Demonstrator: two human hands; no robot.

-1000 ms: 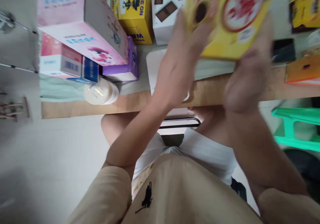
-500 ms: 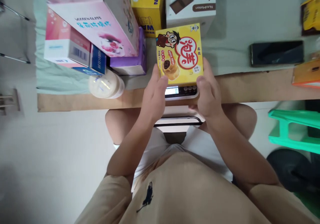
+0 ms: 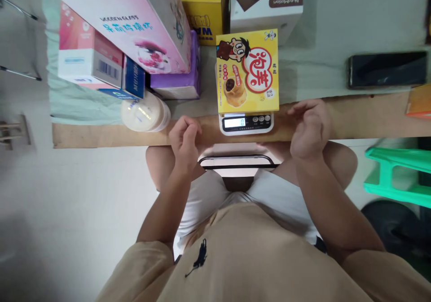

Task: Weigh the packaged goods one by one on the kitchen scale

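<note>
Glossy cardboard box (image 3: pixel 247 71), flat scale (image 3: pixel 246 123)

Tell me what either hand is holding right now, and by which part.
Nothing is held. The left hand and right hand rest loosely curled at the table edge, apart from the yellow snack box lying on the scale.

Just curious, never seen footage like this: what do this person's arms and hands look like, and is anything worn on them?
Both arms are bare from the short beige sleeves down. The left hand and right hand are bare too: no gloves, and no watch or ring shows. The beige shirt carries a small dark embroidered logo.
</note>
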